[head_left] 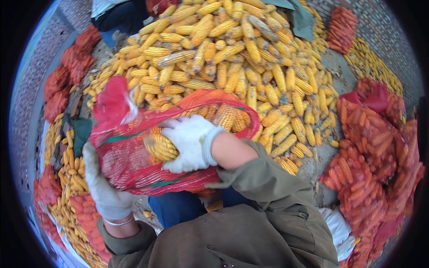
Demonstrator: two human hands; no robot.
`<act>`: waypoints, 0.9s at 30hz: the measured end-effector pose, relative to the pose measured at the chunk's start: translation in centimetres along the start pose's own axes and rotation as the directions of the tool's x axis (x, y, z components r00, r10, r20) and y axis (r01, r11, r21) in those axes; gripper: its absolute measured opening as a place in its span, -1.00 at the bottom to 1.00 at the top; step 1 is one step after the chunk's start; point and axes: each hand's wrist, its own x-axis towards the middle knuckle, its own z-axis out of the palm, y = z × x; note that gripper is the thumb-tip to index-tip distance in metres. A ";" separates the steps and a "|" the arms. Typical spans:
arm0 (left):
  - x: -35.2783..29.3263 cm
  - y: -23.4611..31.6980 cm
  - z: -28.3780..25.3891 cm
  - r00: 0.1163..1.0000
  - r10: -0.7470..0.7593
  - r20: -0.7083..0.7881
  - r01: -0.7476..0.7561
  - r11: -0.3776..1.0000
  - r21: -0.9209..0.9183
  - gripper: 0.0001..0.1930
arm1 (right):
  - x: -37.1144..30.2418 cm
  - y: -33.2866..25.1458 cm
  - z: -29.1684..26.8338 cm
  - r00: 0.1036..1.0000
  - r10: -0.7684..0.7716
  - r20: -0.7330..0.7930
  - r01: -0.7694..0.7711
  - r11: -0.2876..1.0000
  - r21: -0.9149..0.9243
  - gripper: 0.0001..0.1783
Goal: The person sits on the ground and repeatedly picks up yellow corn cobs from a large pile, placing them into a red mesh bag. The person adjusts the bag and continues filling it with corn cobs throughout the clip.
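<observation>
A red mesh sack (129,165) lies open across my lap, partly filled with corn cobs. My right hand (190,143), in a white glove, is shut on a yellow corn cob (160,147) and reaches into the sack's mouth. My left hand (105,192), also gloved in white, grips the sack's lower left edge from outside. A big heap of loose yellow corn cobs (223,53) lies on the ground just beyond the sack.
Filled red mesh sacks of corn (371,152) are stacked at the right, with others at the left (67,67) and far right top (342,27). Loose cobs (67,178) lie at the left. Another person (116,13) sits at the top left.
</observation>
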 end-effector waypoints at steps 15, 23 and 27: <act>0.0 7.7 -9.1 0.829 0.180 0.529 -0.294 -0.665 0.687 -0.10 | -29.5 23.7 19.8 -0.107 0.982 -0.153 -0.522 0.075 0.849 -0.36; -1.2 7.8 -6.5 0.884 0.289 0.368 -0.091 -0.666 0.740 0.07 | -18.0 35.5 13.6 -0.337 0.907 0.252 -0.477 -0.395 0.785 0.40; -1.5 8.2 -7.2 0.885 0.295 0.360 -0.063 -0.691 0.720 0.17 | -16.5 35.9 11.2 -0.471 0.808 0.355 -0.370 -0.546 0.752 0.42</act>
